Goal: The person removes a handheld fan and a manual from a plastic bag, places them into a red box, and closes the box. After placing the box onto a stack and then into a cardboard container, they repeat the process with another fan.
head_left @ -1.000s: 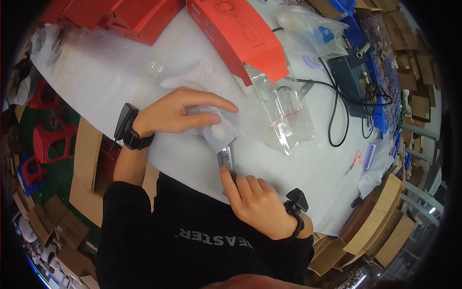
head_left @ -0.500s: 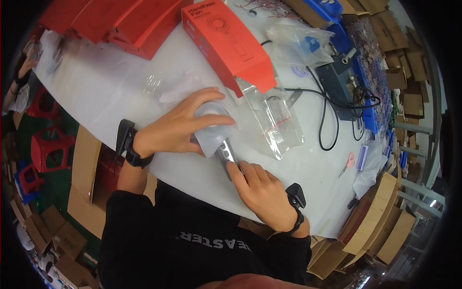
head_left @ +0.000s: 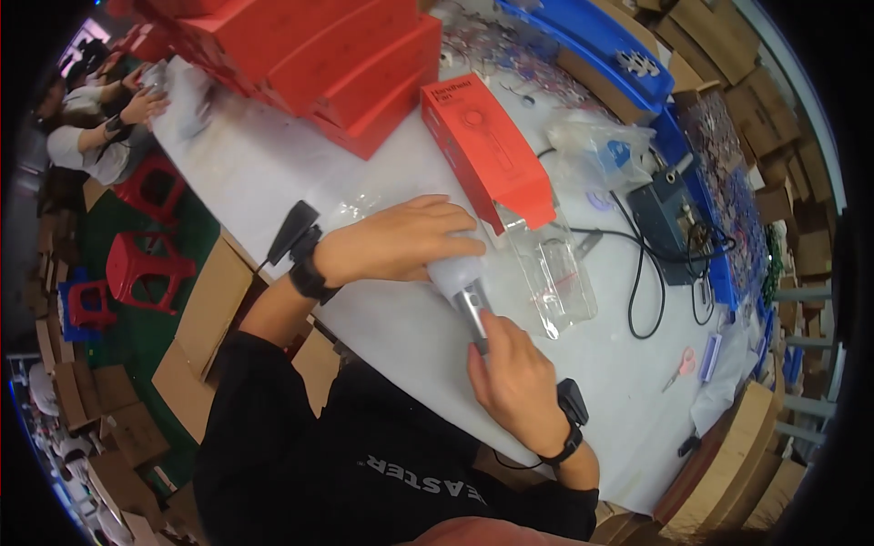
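My left hand [head_left: 401,241] is closed over the white rounded head of a small handheld device [head_left: 460,284] lying on the white table [head_left: 273,173]. My right hand [head_left: 512,378] grips the device's grey handle from below. A clear plastic tray [head_left: 551,278] lies just right of the device, sticking out of an open red box [head_left: 487,150]. Both wrists wear black bands.
Several red boxes [head_left: 309,55] are stacked at the table's far left. A black unit with cables [head_left: 669,218], blue bins [head_left: 592,36], a clear bag [head_left: 601,150] and pink scissors [head_left: 678,367] lie to the right. Another person [head_left: 100,127] works at the far left. Red stools [head_left: 146,264] and cardboard boxes stand on the floor.
The view has swung so the table sits lower right. My hands have closed in on the device; the left now covers its head, the right grips the handle.
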`<act>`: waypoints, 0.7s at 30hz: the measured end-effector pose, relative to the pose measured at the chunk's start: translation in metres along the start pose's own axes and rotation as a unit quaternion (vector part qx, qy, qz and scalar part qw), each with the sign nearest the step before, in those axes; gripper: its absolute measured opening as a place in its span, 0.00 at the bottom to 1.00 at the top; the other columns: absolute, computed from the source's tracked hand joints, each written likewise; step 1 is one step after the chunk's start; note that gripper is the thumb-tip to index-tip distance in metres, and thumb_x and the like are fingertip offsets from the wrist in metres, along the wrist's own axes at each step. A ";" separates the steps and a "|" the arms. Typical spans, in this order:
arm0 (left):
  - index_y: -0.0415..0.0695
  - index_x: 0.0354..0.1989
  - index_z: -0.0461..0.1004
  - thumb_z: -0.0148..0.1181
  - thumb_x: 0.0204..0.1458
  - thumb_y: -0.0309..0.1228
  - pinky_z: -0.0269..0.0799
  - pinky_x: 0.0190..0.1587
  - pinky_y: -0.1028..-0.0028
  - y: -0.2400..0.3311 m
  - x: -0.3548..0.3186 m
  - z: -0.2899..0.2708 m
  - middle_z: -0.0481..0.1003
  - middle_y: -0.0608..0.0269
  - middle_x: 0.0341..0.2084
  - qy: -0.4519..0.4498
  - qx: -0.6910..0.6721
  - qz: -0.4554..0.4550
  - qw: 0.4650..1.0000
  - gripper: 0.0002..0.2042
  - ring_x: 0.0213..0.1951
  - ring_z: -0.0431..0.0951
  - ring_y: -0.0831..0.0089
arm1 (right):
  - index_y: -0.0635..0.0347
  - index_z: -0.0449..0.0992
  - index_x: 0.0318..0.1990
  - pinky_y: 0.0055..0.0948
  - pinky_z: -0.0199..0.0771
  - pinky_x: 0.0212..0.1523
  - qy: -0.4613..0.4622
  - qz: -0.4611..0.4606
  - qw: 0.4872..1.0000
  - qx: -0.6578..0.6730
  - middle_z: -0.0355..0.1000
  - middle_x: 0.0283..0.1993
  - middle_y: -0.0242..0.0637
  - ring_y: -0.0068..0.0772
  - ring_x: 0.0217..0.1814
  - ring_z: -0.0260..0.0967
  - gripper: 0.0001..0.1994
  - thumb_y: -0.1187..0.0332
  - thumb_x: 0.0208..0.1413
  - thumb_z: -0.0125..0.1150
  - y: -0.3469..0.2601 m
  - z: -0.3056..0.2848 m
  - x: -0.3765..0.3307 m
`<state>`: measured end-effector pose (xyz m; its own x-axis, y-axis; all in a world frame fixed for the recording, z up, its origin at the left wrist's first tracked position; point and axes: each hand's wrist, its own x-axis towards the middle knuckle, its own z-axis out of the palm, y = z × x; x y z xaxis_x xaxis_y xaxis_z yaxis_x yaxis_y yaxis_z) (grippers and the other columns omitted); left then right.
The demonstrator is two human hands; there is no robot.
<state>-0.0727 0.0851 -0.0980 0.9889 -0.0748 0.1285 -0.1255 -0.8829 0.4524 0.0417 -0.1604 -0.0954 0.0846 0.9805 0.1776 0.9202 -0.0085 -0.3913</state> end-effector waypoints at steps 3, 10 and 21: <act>0.44 0.53 0.74 0.72 0.42 0.28 0.69 0.59 0.61 -0.002 0.004 0.014 0.73 0.55 0.51 -0.008 -0.108 0.059 0.992 0.26 0.51 0.74 0.54 | 0.67 0.67 0.60 0.36 0.78 0.40 0.076 0.002 0.996 0.055 0.74 0.45 0.49 0.48 0.42 0.75 0.26 0.77 0.53 0.64 0.006 -0.019 0.002; 0.38 0.56 0.73 0.68 0.56 0.33 0.72 0.51 0.67 0.050 0.016 0.042 0.75 0.55 0.50 0.044 -0.409 -0.003 0.911 0.21 0.50 0.77 0.61 | 0.69 0.65 0.64 0.32 0.76 0.46 0.138 0.002 0.982 0.130 0.74 0.48 0.51 0.47 0.44 0.76 0.32 0.74 0.52 0.71 0.017 -0.059 -0.004; 0.30 0.52 0.74 0.60 0.62 0.35 0.73 0.51 0.67 0.100 0.043 0.030 0.76 0.50 0.50 0.252 -0.490 -0.023 0.834 0.19 0.50 0.77 0.62 | 0.65 0.72 0.59 0.28 0.76 0.40 0.092 0.041 0.979 0.177 0.77 0.38 0.41 0.42 0.36 0.76 0.29 0.74 0.48 0.74 0.033 -0.094 -0.016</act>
<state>-0.0402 -0.0204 -0.0734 0.8664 0.3705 0.3348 -0.3380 -0.0585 0.9393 0.1071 -0.1951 -0.0263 0.2498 0.9272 0.2790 0.7196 0.0151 -0.6942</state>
